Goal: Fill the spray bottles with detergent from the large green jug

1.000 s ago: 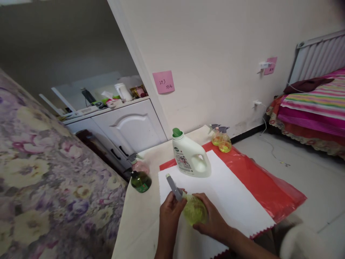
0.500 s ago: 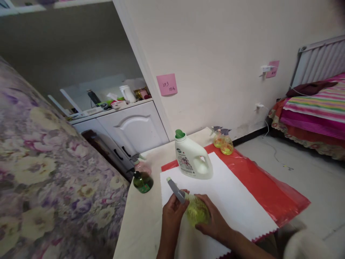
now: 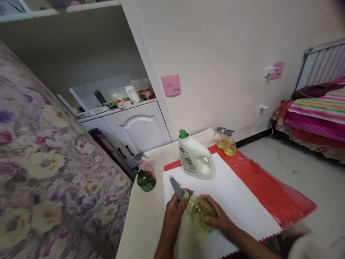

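Observation:
A clear spray bottle (image 3: 200, 215) with yellow-green liquid is tilted between both hands above the white sheet. My left hand (image 3: 176, 208) is closed round its neck, just under the grey spray head (image 3: 175, 187), which points up and to the left. Around the bottle's body, on its right side, my right hand (image 3: 219, 217) is wrapped. Beyond the hands a pale detergent jug (image 3: 194, 158) stands upright on the sheet, with a green piece (image 3: 183, 134) in its mouth.
The table holds a dark green bottle (image 3: 146, 181) and a pinkish spray bottle (image 3: 145, 165) at left. Two spray bottles with yellow liquid (image 3: 229, 148) stand at the back right. Red plastic (image 3: 258, 180) lies under the white sheet (image 3: 242, 203). A floral curtain (image 3: 54, 172) hangs left.
The spray bottle has turned slightly in my hands, and its body has shifted a little right and down. The whole view has shifted slightly; the jug and other bottles stay put on the table.

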`<state>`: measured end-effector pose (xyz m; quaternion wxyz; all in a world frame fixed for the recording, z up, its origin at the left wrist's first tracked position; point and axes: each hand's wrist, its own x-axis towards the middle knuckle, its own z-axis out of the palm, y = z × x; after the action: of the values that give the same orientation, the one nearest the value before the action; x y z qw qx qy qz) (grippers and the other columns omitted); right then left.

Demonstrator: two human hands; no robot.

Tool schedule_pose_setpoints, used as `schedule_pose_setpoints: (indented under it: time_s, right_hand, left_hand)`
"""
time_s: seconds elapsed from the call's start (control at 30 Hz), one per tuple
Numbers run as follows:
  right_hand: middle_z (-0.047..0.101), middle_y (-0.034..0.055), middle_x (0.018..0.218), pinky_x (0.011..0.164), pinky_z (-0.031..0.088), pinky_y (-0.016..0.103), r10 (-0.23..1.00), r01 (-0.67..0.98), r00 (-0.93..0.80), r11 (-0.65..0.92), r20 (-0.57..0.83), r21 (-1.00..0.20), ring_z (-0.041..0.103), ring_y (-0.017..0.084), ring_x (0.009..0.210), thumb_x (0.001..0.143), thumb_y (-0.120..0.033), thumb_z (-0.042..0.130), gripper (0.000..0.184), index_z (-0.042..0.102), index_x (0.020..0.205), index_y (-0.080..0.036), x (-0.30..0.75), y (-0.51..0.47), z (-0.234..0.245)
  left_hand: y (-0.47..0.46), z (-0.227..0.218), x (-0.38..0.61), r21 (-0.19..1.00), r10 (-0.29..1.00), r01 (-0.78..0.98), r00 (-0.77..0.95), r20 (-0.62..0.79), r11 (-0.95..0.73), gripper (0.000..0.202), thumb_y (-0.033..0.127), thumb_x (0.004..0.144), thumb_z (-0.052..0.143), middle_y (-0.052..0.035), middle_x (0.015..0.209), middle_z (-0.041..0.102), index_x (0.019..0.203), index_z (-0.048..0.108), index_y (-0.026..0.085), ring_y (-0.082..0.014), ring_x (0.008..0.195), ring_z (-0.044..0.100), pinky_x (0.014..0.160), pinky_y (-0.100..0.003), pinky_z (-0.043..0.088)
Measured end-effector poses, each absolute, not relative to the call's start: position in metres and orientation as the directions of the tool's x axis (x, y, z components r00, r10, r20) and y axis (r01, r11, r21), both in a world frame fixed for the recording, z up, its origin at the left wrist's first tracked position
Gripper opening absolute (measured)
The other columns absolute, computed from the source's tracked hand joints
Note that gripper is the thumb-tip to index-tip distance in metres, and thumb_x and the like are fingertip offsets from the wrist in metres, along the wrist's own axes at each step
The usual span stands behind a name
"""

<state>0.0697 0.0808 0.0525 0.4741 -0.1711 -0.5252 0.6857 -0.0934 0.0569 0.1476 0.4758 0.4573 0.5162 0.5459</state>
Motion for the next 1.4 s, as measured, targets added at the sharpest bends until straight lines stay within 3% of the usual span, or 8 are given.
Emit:
schedule_pose_setpoints:
  time_s: [0.2, 0.33, 0.53, 0.73, 1.0, 1.17, 1.3, 1.4]
  right_hand:
    - [0.068, 0.0063, 0.095, 0.078, 0.048, 0.036, 0.828, -0.574, -0.535, -0.21, 0.168, -0.791, 0.063, 0.025, 0.088, 0.069, -0.049, 0.072, 0.048, 0.063, 0.105, -0.019, 0.067, 0.082, 0.05]
    - [0.072, 0.0067, 0.087, 0.066, 0.053, 0.035, 0.804, -0.605, -0.594, -0.476, -0.036, -0.639, 0.067, 0.022, 0.073, 0.077, -0.051, 0.063, 0.041, 0.065, 0.102, -0.019, 0.066, 0.084, 0.042]
    - [0.074, 0.0169, 0.076, 0.033, 0.043, 0.024, 0.418, -0.297, -0.888, -0.841, -0.193, -0.452, 0.068, 0.025, 0.053, 0.083, -0.075, 0.027, 0.079, 0.067, 0.098, -0.009, 0.072, 0.095, 0.032]
    - [0.074, 0.0161, 0.091, 0.042, 0.053, 0.029, 0.474, -0.391, -0.858, -0.852, -0.197, -0.349, 0.072, 0.026, 0.071, 0.084, -0.076, 0.035, 0.074, 0.063, 0.106, -0.011, 0.071, 0.097, 0.041]
    - [0.067, 0.0124, 0.121, 0.096, 0.044, 0.043, 0.665, -0.62, -0.747, -0.697, 0.0, -0.361, 0.062, 0.026, 0.111, 0.074, -0.036, 0.07, 0.051, 0.059, 0.12, -0.016, 0.077, 0.094, 0.042]
    - [0.074, 0.0114, 0.101, 0.075, 0.053, 0.036, 0.653, -0.58, -0.75, -0.727, -0.108, -0.366, 0.071, 0.025, 0.088, 0.081, -0.048, 0.061, 0.042, 0.064, 0.108, -0.015, 0.074, 0.096, 0.038]
    - [0.073, 0.0157, 0.073, 0.047, 0.05, 0.024, 0.522, -0.408, -0.826, -0.813, -0.212, -0.415, 0.069, 0.019, 0.055, 0.085, -0.075, 0.03, 0.08, 0.067, 0.095, -0.005, 0.071, 0.1, 0.039]
    - [0.074, 0.0191, 0.076, 0.04, 0.047, 0.021, 0.438, -0.324, -0.878, -0.84, -0.193, -0.435, 0.067, 0.017, 0.049, 0.082, -0.081, 0.02, 0.091, 0.067, 0.094, -0.003, 0.071, 0.101, 0.041]
  left_hand:
    - [0.059, 0.141, -0.09, 0.994, 0.993, -0.1, -0.116, 0.025, -0.037, 0.039, 0.046, 0.072, 0.069, -0.012, 0.103, 0.072, 0.098, 0.069, 0.016, -0.0276, 0.097, 0.065, 0.089, -0.04, 0.047]
    - [0.058, 0.139, -0.089, 0.992, 0.998, -0.121, -0.053, 0.017, -0.023, 0.044, 0.051, 0.072, 0.068, -0.0143, 0.11, 0.07, 0.099, 0.07, 0.015, -0.0302, 0.104, 0.062, 0.094, -0.043, 0.044]
    - [0.056, 0.14, -0.084, 0.998, 1.0, -0.069, -0.024, 0.001, -0.002, 0.043, 0.051, 0.073, 0.067, -0.0127, 0.108, 0.07, 0.099, 0.07, 0.017, -0.0273, 0.093, 0.064, 0.085, -0.04, 0.049]
    - [0.061, 0.137, -0.081, 0.996, 0.99, -0.08, -0.141, 0.031, -0.043, 0.035, 0.043, 0.071, 0.07, -0.0102, 0.103, 0.073, 0.094, 0.069, 0.017, -0.0261, 0.095, 0.064, 0.086, -0.037, 0.049]
    - [0.066, 0.129, -0.081, 0.988, 0.947, -0.11, -0.313, 0.069, -0.108, 0.037, 0.042, 0.07, 0.072, -0.0108, 0.103, 0.074, 0.097, 0.068, 0.017, -0.0273, 0.102, 0.065, 0.094, -0.04, 0.046]
    - [0.062, 0.137, -0.082, 0.992, 0.972, -0.033, -0.206, 0.116, -0.125, 0.036, 0.042, 0.073, 0.069, -0.011, 0.107, 0.072, 0.099, 0.07, 0.017, -0.0291, 0.105, 0.062, 0.095, -0.041, 0.045]
    - [0.057, 0.145, -0.082, 0.989, 0.984, 0.039, -0.099, 0.148, -0.145, 0.036, 0.041, 0.075, 0.067, -0.0104, 0.111, 0.071, 0.102, 0.07, 0.018, -0.0306, 0.111, 0.059, 0.099, -0.042, 0.043]
    - [0.053, 0.148, -0.081, 0.986, 0.986, 0.064, -0.053, 0.16, -0.157, 0.035, 0.041, 0.077, 0.065, -0.0099, 0.113, 0.07, 0.104, 0.07, 0.019, -0.0307, 0.11, 0.059, 0.098, -0.042, 0.043]
